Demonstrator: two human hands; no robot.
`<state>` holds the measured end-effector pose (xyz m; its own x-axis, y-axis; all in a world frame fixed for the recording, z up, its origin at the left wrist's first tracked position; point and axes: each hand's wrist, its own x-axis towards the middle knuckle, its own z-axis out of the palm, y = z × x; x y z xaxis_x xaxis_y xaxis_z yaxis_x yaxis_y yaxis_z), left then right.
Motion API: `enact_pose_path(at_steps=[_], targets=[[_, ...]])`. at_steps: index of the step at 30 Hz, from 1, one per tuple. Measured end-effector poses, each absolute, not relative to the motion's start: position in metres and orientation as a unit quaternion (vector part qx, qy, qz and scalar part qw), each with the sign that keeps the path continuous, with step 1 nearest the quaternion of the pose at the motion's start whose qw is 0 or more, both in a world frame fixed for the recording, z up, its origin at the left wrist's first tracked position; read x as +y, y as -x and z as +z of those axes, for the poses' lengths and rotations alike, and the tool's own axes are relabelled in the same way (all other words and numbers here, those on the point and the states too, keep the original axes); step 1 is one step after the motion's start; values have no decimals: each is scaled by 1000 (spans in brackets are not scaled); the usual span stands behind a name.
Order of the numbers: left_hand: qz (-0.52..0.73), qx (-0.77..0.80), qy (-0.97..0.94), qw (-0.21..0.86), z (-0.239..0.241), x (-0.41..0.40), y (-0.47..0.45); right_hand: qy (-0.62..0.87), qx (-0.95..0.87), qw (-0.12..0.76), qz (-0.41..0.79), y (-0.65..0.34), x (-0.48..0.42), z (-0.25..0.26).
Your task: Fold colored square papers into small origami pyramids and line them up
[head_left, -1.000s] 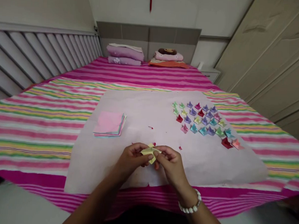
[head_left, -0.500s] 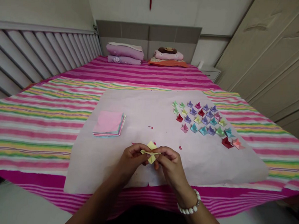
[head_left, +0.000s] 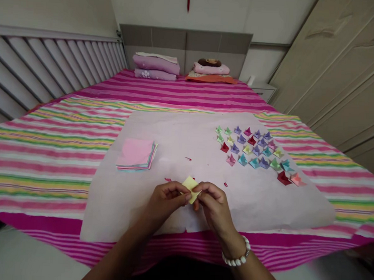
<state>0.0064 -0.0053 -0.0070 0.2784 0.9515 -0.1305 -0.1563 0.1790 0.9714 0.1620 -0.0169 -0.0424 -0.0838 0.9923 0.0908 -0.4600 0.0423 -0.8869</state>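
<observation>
A small folded piece of yellow origami paper (head_left: 189, 183) is held between both hands above a large white sheet (head_left: 181, 135). My left hand (head_left: 168, 197) pinches its left side, with the thumb lying across the front. On the right edge, the thumb and fingers of my right hand (head_left: 212, 200) are closed; a white bead bracelet circles that wrist. The paper looks like a flat diamond, its lower part partly covered by the fingers. Small red paper scraps (head_left: 225, 184) lie on the sheet around the hands.
Left on the sheet sits a stack of square paper (head_left: 135, 153), pink on top. Several folded paper boats or similar shapes (head_left: 256, 150) in many colours stand in rows at the right. The sheet covers part of a striped bed (head_left: 55, 150); folded bedding (head_left: 156, 64) lies by the headboard.
The yellow paper's raised crosswise flap now lies flat, leaving a plain diamond face. My left thumb has moved inward across the paper; the right hand has barely shifted.
</observation>
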Motion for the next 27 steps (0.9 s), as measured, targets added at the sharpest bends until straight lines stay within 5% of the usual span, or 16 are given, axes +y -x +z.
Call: enact_pose_path(at_steps=[13, 27], targets=[[458, 433, -555, 544, -9, -10, -9, 403, -363, 582, 606, -154, -14, -32], [460, 448, -419, 642, -23, -11, -20, 431, -370, 570, 594, -154, -15, -32]])
